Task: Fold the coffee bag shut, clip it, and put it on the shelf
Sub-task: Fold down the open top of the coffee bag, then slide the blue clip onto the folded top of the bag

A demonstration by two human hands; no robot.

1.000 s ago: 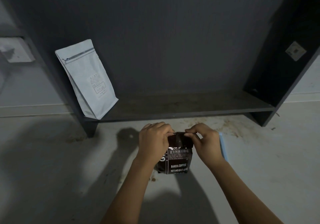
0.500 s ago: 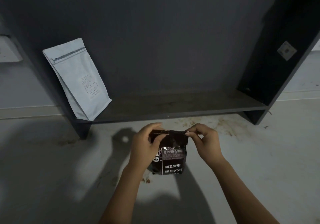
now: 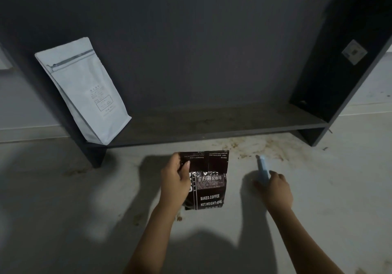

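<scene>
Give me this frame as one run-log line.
step: fetching clip | left hand: holds dark coffee bag upright on floor, top unfolded | right hand: on blue clip | shelf: white bag only

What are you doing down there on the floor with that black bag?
Closing up a coffee bag. The left hand holds it upright on the floor by its top, which is not clipped yet. The right hand is on a pale blue clip beside it. A white bag leans on the shelf behind.
</scene>
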